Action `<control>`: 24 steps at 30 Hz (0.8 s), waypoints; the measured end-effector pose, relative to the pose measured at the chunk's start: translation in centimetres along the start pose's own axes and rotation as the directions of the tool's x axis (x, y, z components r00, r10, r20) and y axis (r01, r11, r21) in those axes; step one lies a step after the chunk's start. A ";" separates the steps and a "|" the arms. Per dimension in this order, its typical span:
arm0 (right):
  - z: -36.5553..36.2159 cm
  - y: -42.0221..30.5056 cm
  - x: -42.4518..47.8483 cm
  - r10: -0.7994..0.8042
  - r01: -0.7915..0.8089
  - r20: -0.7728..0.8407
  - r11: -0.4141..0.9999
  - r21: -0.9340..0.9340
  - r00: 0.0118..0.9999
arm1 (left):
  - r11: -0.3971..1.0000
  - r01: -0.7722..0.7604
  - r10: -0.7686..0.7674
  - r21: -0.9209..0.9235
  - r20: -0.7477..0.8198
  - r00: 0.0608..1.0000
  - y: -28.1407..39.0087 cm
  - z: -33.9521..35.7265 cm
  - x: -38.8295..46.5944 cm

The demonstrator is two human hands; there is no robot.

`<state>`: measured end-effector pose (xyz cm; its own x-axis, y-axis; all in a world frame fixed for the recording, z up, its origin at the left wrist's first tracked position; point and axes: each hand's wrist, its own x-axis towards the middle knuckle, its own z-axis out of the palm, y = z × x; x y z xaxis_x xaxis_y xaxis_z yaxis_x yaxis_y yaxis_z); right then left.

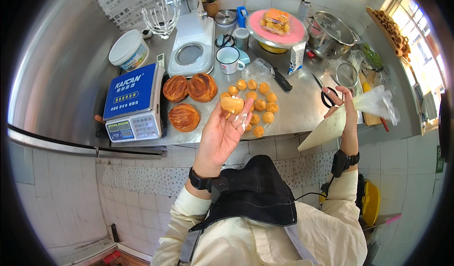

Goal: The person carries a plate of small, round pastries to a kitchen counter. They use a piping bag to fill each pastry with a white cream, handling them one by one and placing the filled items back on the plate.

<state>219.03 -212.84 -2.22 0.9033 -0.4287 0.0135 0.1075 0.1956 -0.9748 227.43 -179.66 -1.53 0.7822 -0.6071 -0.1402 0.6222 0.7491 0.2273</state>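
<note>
My left hand (222,135), palm up with white cream on its fingers, holds a small baked puff (232,105) at the fingertips; a little cream shows at the puff's top. On the right, my right hand (347,112) grips a clear piping bag (328,127) filled with pale cream, its tip pointing down and left, apart from the puff. Several round puffs (267,117) lie on the steel table beyond and right of my left hand, partly hidden by it. Three larger browned pastries (184,118) sit left of them.
A digital scale (133,103) stands at the left, near a white stand mixer (191,50). Behind the puffs are an enamel mug (228,60), a black-handled knife (282,80) and a pink turntable (255,21) bearing a boxed pastry pack. Scissors (328,96) and a steel pot (328,39) are at right.
</note>
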 end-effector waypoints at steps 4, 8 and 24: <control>-4.4 4.6 2.3 0.128 -0.131 -0.100 0.991 -0.029 0.987 | 0.999 0.038 -0.041 0.025 0.126 0.991 -1.4 -1.2 0.1; -7.5 10.1 6.0 0.147 -0.258 -0.272 0.861 -0.439 0.951 | 0.994 0.095 -0.102 0.051 0.139 0.985 -2.9 -1.6 0.3; -14.8 8.9 16.7 0.094 -0.068 -0.041 0.301 -0.951 0.995 | 0.944 0.052 0.000 0.325 -0.158 0.987 -20.4 2.6 11.1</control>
<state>228.98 -231.31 -13.95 0.8915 -0.4445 -0.0870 -0.4239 -0.7511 -0.5061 223.36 -202.36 -5.21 0.7778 -0.5575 -0.2904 0.6172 0.5897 0.5210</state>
